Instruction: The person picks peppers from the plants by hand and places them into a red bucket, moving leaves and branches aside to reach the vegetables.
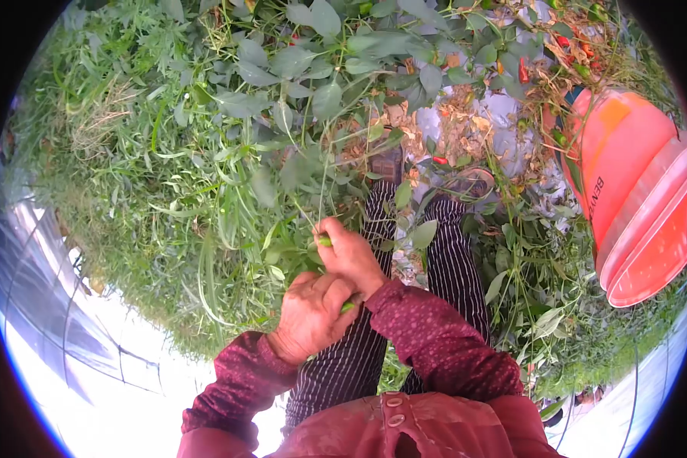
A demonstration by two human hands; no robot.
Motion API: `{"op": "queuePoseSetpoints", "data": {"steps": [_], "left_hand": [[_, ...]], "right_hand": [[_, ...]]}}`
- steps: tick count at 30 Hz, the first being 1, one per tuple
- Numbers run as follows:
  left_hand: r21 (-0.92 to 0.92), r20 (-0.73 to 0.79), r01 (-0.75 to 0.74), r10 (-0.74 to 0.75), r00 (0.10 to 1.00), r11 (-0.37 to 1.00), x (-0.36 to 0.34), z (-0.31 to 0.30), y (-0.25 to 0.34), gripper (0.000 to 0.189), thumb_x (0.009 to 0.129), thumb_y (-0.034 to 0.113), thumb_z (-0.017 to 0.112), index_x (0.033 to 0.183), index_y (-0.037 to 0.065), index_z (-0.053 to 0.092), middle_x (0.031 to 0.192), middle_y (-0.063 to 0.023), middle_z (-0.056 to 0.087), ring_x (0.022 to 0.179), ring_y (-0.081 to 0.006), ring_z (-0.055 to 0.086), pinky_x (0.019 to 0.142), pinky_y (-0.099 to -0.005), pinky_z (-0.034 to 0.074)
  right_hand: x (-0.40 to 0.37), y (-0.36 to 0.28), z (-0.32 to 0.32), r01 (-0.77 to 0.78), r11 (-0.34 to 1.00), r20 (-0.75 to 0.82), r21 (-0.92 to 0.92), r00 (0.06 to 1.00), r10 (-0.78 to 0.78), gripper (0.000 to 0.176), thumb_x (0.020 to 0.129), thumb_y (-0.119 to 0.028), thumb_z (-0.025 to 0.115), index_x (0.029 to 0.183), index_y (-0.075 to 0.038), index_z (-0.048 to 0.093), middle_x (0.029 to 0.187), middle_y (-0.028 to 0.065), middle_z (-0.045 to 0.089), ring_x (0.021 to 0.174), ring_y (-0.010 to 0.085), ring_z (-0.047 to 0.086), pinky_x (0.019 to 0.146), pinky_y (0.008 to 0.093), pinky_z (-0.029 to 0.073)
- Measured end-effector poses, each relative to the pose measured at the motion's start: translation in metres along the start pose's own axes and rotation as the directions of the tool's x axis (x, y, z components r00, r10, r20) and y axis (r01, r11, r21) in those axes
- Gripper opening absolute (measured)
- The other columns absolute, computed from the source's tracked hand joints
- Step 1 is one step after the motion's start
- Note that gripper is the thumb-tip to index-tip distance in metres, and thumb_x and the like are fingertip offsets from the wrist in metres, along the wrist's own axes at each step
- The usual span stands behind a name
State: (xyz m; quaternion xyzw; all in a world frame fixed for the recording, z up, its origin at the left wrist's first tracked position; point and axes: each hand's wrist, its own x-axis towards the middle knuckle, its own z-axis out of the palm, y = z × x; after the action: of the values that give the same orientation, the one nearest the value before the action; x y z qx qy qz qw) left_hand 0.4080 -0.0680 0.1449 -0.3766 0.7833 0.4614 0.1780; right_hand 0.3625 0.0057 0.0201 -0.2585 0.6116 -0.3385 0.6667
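My left hand [307, 314] is closed, its fingers curled around a green chili pepper [347, 307] whose end pokes out near my right wrist. Just above it, my right hand [351, 258] pinches another green chili pepper [324, 240] between thumb and fingers beside a thin plant stem. The two hands touch, with the left fingers against the heel of the right hand. Broad-leaved pepper plants [327, 99] rise in front of them.
At the right stands an orange-red bucket [607, 160] with a wide rim. Red chilies [523, 70] hang among the leaves, with dry leaves [466, 114] on pale ground sheeting. Dense grass and weeds [130, 175] fill the left side. My shoes [469, 183] stand between plants.
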Motion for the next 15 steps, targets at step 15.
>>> {"op": "queuePoseSetpoints", "data": {"steps": [15], "left_hand": [[-0.476,0.009,0.477,-0.539,0.842,0.738,0.039,0.004,-0.069,0.019,0.081,0.000,0.059,0.099,0.002,0.053,0.081,-0.0008,0.057,0.070,-0.0059,0.050,0.060,-0.0205,0.044]], "right_hand": [[-0.002,-0.036,-0.040,0.077,0.812,0.341,-0.578,0.927,0.155,0.043,0.072,-0.011,0.058,0.114,0.001,0.053,0.108,0.0167,0.055,0.103,0.0268,0.055,0.090,0.0410,0.040]]}}
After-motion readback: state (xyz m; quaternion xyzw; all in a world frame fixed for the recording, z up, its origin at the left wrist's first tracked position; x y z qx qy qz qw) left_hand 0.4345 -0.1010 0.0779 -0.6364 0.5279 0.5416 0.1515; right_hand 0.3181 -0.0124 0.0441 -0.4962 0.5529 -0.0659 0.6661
